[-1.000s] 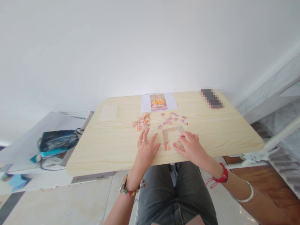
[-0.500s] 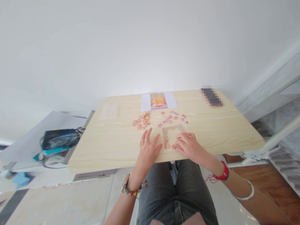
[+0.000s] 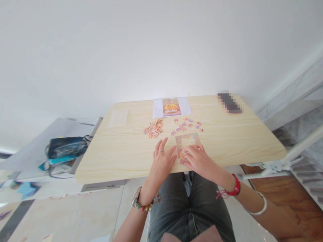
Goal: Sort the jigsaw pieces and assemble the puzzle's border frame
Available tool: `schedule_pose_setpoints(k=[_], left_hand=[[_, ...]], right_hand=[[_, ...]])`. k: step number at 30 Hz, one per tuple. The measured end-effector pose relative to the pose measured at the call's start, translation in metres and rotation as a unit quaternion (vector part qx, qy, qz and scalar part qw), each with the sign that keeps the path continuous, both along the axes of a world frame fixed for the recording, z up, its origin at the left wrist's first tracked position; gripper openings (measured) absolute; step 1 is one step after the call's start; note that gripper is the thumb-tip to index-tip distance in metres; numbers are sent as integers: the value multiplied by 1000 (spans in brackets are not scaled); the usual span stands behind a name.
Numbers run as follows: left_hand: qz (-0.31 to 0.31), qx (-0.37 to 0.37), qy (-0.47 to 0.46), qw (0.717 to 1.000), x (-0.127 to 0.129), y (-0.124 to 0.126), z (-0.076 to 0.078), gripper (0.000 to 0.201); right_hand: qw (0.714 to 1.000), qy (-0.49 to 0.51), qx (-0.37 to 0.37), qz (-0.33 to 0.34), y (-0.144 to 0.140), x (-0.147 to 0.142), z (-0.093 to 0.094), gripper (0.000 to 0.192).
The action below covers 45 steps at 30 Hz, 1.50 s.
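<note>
A partly built jigsaw frame (image 3: 188,138) in pink and orange lies near the front edge of the light wooden table (image 3: 121,151). My right hand (image 3: 198,159) rests on its lower part, fingertips pressing on pieces at the frame's bottom left. My left hand (image 3: 163,161) lies flat on the table just left of the frame, fingers spread, a ring on one finger. A heap of orange and pink loose pieces (image 3: 152,128) sits beyond my left hand. Scattered purple and pink pieces (image 3: 186,124) lie beyond the frame.
A reference picture of a yellow figure on white paper (image 3: 171,107) lies at the table's far edge. A blurred dark phone (image 3: 229,103) is at the far right corner, a pale sheet (image 3: 118,117) at the far left. A dark bag (image 3: 65,149) sits left of the table.
My right hand has slid leftward and nearer along the frame's lower edge. My left hand has stayed flat beside the frame. The view has shifted slightly.
</note>
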<state>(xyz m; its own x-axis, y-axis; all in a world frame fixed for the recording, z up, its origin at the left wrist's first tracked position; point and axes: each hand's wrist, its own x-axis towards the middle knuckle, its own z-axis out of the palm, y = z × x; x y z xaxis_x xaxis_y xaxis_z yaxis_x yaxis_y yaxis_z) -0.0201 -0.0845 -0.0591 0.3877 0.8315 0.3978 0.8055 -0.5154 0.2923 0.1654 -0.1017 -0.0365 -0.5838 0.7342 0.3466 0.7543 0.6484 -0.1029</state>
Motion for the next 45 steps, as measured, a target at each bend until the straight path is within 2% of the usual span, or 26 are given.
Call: schedule_pose_setpoints(k=[8,21,25,37,41,45], left_hand=[[-28,-16,-15,999,3,-1,6,24],[-43,-37,-16,998,3,-4,7,21],[-37,-37,-14,999,4,-4,7,19],[-20,-45,6,999,10,-2,14,13],[-37,-41,-2,998,10,1,16,17],[-34,-1,-42,999,7,9,18,15]], right_hand=[[1000,-21,6,-15,2,-6,1,10],[1000,-21,4,-20,0,-8,-2,13],[1000,3,13,-22,-2,-8,-1,10],[997,74,-2,-21,-10,-7,-9,20],[990,134,-6,-48,-3,10,-2,21],[981,152,12,-117,17,49,3,20]])
